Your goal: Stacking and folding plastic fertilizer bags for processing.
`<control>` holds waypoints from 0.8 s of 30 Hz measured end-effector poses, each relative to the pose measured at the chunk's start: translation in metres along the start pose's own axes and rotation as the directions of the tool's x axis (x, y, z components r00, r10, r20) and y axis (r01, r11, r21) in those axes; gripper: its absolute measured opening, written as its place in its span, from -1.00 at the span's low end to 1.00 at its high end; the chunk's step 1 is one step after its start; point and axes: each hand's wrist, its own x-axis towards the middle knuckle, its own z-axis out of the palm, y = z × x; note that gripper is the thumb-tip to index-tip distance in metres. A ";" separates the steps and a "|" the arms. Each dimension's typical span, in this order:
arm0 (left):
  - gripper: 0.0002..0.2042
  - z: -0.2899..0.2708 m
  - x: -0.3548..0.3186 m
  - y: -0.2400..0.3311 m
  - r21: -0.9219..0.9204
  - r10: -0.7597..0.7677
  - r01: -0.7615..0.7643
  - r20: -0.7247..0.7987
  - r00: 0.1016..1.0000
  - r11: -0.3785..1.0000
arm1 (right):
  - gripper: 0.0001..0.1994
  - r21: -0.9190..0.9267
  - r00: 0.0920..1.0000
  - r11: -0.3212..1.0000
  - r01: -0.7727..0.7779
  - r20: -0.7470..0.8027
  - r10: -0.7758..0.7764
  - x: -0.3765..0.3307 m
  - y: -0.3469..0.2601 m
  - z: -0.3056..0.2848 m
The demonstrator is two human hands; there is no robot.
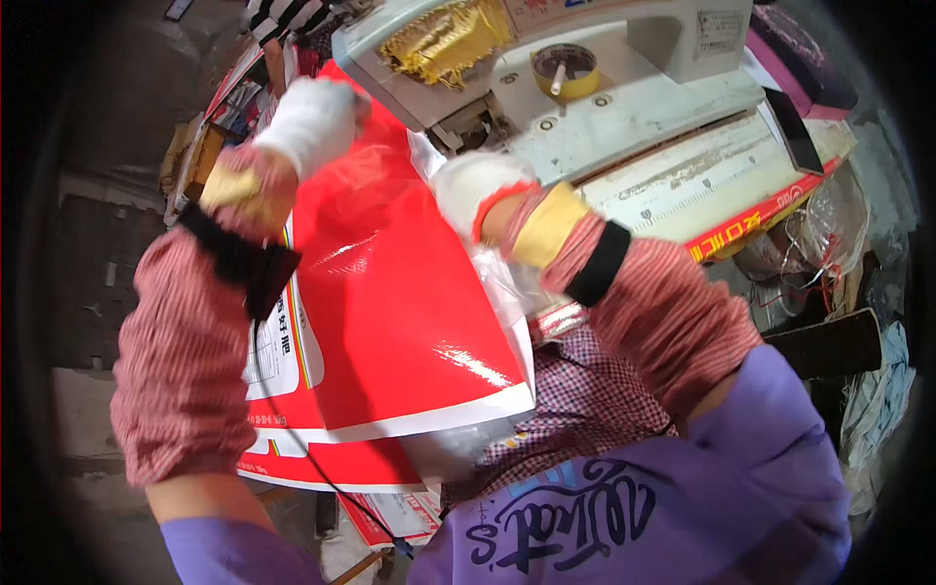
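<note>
A large glossy red printed plastic bag (pixel 390 283) with white edges stretches across the middle, over my lap. My left hand (pixel 310 122), in a white glove, is at the bag's far left part with its fingers curled against it. At the bag's right edge, beside the machine, is my right hand (pixel 483 190), also white-gloved and closed; its fingertips are blurred and partly hidden. Clear plastic film (pixel 512 278) shows below the right wrist. A pale sewing machine (pixel 604 107) stands just beyond my right hand.
A yellow tape roll (pixel 565 73) and a gold crumpled cloth (pixel 444 44) are on the machine. To its right lies a dark phone-like slab (pixel 795 132). Another red sheet (pixel 341 463) lies under the bag. A person's striped sleeve (pixel 288 18) shows at the top left.
</note>
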 end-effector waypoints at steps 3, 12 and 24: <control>-0.93 -0.034 -0.042 0.055 0.048 0.289 -0.290 0.039 0.957 0.956 | -0.76 0.108 0.937 0.979 0.173 0.289 -0.197 0.019 0.031 -0.004; -0.71 -0.114 -0.054 0.136 -0.582 0.715 -0.465 0.325 0.619 0.667 | -0.70 0.169 0.865 0.922 0.347 0.323 -0.385 0.020 0.047 -0.015; -0.52 -0.184 -0.068 0.059 0.165 -0.169 0.049 0.874 0.456 0.985 | -0.82 0.298 0.900 0.921 0.250 0.280 -0.334 0.005 0.036 -0.021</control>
